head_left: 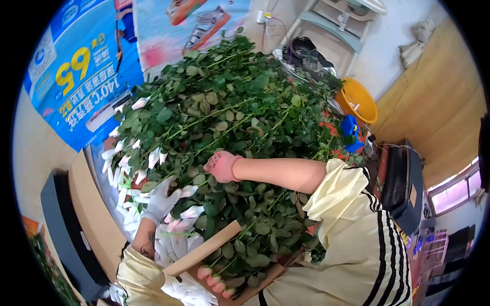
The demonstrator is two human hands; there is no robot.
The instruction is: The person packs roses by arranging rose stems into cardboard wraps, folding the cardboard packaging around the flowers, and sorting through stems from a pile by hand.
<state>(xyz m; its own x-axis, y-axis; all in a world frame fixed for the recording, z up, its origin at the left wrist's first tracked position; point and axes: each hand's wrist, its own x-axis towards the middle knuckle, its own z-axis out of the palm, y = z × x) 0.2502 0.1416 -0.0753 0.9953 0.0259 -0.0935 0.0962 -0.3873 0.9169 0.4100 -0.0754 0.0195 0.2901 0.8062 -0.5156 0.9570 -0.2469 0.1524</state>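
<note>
A large heap of leafy rose stems (219, 117) fills the middle, many with white-sleeved buds (154, 158) at the left end. My left hand (162, 200), in a white glove, reaches among these buds, its fingers apart, beside a wrapped bud (189, 191). My right hand (222, 166), in a pink glove, lies over the stems near the centre with its fingers bent down into the leaves; their tips are hidden. Below, pink roses (217, 283) rest by a wooden strip (204, 250).
A yellow basin (357, 99) and a blue object (350, 133) stand to the right, near a black case (403, 183). Blue and pink posters (87, 66) back the heap. A dark box (69, 229) and cardboard (94, 204) lie at left.
</note>
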